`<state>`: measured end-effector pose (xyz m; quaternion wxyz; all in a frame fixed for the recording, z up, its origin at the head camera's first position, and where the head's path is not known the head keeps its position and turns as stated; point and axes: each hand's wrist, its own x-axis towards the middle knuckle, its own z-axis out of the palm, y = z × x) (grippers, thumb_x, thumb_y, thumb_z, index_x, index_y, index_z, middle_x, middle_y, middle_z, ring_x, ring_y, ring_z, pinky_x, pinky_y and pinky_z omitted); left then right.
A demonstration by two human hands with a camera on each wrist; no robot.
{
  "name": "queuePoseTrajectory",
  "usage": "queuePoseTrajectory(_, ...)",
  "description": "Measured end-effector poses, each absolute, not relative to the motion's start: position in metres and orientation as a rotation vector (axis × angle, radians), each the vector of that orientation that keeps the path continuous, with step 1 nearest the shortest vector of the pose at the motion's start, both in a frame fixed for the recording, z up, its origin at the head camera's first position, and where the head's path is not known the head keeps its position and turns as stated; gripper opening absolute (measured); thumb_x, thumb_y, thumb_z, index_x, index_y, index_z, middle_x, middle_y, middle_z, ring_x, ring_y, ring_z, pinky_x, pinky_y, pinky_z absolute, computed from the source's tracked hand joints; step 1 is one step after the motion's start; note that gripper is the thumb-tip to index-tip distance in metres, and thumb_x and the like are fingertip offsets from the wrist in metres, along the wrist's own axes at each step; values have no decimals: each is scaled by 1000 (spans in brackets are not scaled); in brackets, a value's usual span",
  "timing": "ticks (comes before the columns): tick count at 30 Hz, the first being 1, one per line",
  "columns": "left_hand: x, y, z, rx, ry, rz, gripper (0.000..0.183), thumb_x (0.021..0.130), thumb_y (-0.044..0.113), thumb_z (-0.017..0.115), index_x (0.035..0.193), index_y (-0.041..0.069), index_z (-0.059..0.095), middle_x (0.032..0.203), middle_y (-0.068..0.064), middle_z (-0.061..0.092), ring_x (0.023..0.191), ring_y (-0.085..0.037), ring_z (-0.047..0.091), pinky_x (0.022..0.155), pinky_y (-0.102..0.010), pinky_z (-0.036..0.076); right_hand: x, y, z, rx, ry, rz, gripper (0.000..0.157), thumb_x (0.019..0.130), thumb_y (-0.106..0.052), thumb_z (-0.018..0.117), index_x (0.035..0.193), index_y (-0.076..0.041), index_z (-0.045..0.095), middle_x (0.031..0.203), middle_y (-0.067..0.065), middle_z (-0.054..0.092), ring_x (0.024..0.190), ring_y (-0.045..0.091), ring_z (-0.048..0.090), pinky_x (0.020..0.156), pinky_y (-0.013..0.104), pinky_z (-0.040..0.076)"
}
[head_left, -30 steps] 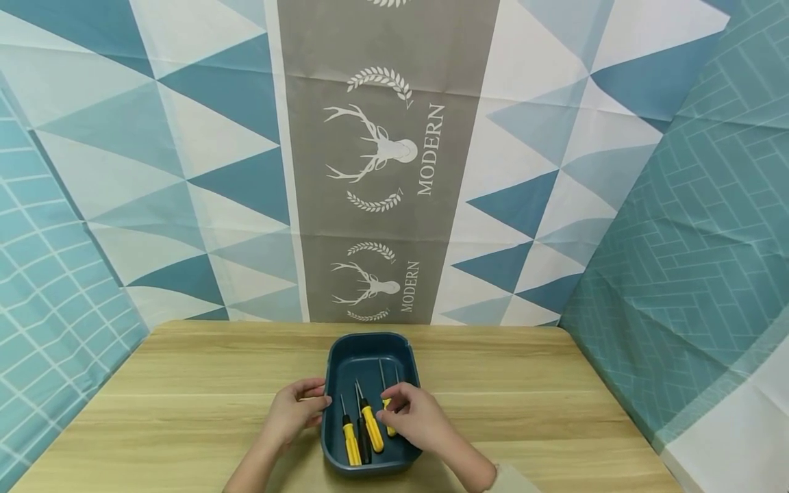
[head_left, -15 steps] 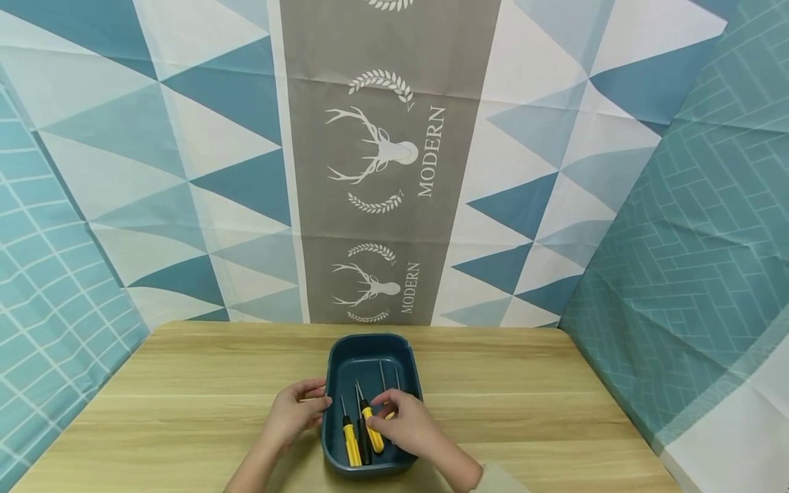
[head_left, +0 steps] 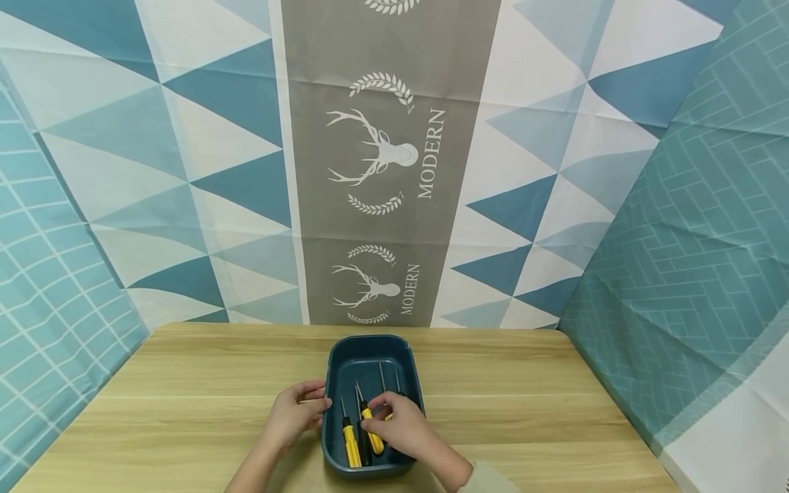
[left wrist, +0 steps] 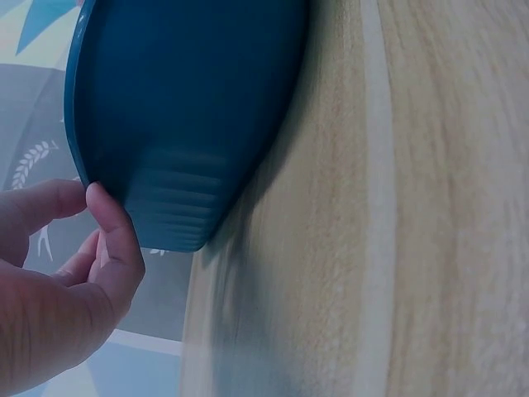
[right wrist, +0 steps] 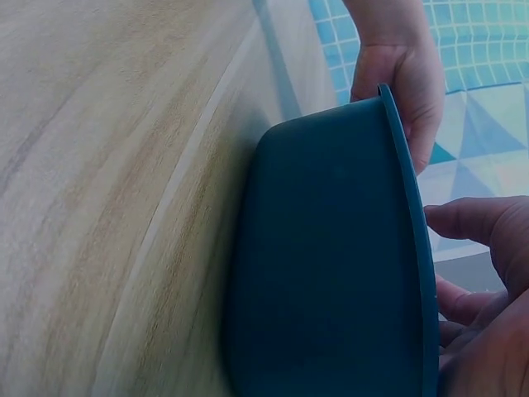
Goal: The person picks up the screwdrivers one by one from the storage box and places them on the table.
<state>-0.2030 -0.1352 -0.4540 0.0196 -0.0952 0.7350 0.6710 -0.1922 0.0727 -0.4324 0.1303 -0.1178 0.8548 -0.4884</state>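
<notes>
1. A dark blue tray (head_left: pixel 353 370) is sitting on the wood-grain counter (head_left: pixel 216 390), its long sides running away from the person.
2. The left hand (head_left: pixel 296 413) is pinching the tray's left rim between thumb and fingers.
3. The right hand (head_left: pixel 401 426) is hovering over the tray's right half, thumb and index finger standing apart above the middle yellow screwdriver (head_left: pixel 375 441); whether they are touching its handle, I cannot tell.
4. Inside the tray, another yellow screwdriver (head_left: pixel 351 445) is lying nearest the left wall, its tip pointing away from the person.
5. A black-handled screwdriver (head_left: pixel 364 452) is lying between those two.
6. Two thin metal shafts (head_left: pixel 382 375) are showing beyond the right hand, which is mostly hiding their handles.
7. Behind the counter, a patterned backdrop (head_left: pixel 382 219) is hanging, bearing stag heads and "MODERN".
</notes>
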Motion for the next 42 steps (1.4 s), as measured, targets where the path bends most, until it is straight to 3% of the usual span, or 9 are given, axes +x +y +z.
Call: queuePoseTrajectory(42, -202, -136, -453, -308, 2276, 2061, 41, 83, 4, 66, 121, -4, 56, 109, -18, 60, 73, -14, 61, 61, -29, 54, -202, 65, -446, -241, 2542, -1353, 31, 80, -23, 72, 104, -7, 62, 81, 2, 59, 64, 15, 54, 53, 29, 45)
